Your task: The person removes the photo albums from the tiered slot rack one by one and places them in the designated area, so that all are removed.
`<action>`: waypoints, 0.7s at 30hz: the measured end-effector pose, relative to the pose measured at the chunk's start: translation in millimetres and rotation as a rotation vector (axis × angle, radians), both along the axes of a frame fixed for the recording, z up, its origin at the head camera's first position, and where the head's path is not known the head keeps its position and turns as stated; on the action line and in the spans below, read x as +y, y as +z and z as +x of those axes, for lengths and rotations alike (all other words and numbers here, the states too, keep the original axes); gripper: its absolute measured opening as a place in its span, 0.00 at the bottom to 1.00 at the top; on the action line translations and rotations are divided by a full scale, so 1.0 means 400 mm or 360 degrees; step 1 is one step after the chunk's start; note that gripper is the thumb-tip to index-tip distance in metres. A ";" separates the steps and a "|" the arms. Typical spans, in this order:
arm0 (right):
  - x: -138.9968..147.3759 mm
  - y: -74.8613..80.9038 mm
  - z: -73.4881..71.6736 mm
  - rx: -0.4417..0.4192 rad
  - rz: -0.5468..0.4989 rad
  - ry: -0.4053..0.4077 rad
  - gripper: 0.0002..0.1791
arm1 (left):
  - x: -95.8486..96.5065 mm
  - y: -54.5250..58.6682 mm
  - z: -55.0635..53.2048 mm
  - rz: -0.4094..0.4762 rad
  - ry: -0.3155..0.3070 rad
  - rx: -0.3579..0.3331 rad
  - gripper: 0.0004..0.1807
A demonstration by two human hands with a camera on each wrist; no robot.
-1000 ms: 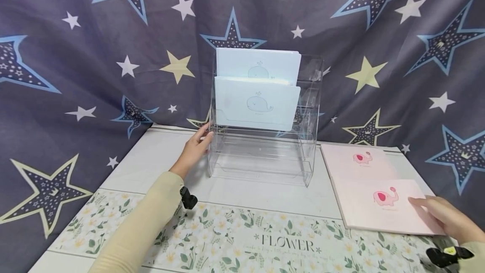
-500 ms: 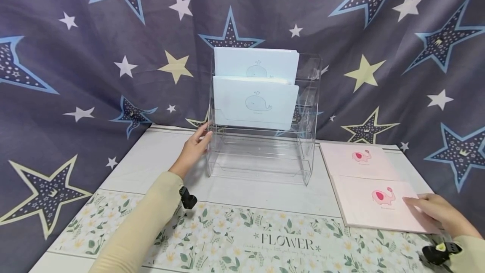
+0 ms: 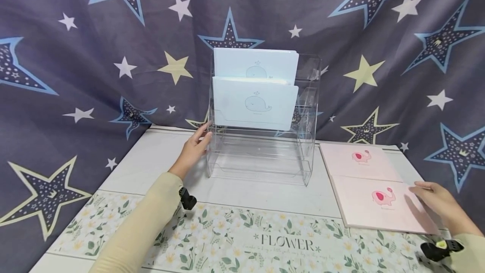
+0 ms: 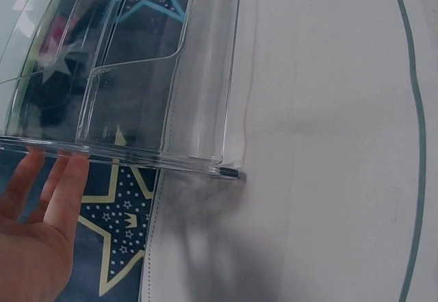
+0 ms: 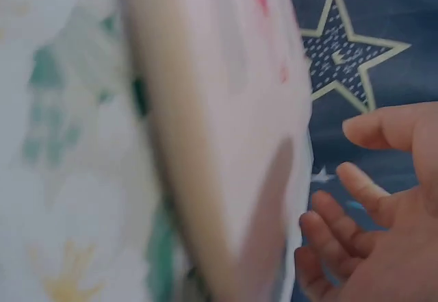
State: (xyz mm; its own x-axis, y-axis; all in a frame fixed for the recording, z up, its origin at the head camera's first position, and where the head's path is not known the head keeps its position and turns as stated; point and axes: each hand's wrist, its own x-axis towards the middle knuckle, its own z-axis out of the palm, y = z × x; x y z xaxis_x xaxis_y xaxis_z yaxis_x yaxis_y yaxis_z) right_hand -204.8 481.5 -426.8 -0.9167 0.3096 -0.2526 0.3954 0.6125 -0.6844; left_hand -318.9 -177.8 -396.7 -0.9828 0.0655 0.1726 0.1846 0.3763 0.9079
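Nearer pink booklet (image 3: 373, 214) beside right hand (image 3: 439, 202)

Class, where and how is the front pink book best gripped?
Probably pinch the front pink book by its right edge, coming from the right: it lies flat, cover facing up, and the open right hand is at that edge.

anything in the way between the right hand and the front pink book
Nothing visible is. The right hand is at the right edge of the front pink book, with no other thing between them in either view; only a shadow falls on the cover. Whether a fingertip touches the edge is hard to tell.
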 end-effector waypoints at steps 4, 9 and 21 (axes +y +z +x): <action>-0.036 0.037 -0.006 0.0323 0.0006 0.0089 0.37 | 0.003 0.004 -0.001 0.0002 0.0000 0.0003 0.29; -0.126 0.096 -0.028 0.0598 -0.0045 0.0253 0.28 | 0.003 0.004 -0.001 -0.0002 -0.0011 0.0001 0.29; -0.362 0.225 -0.089 0.0949 -0.0283 0.0639 0.14 | 0.000 -0.006 -0.003 0.0034 0.0000 -0.0001 0.30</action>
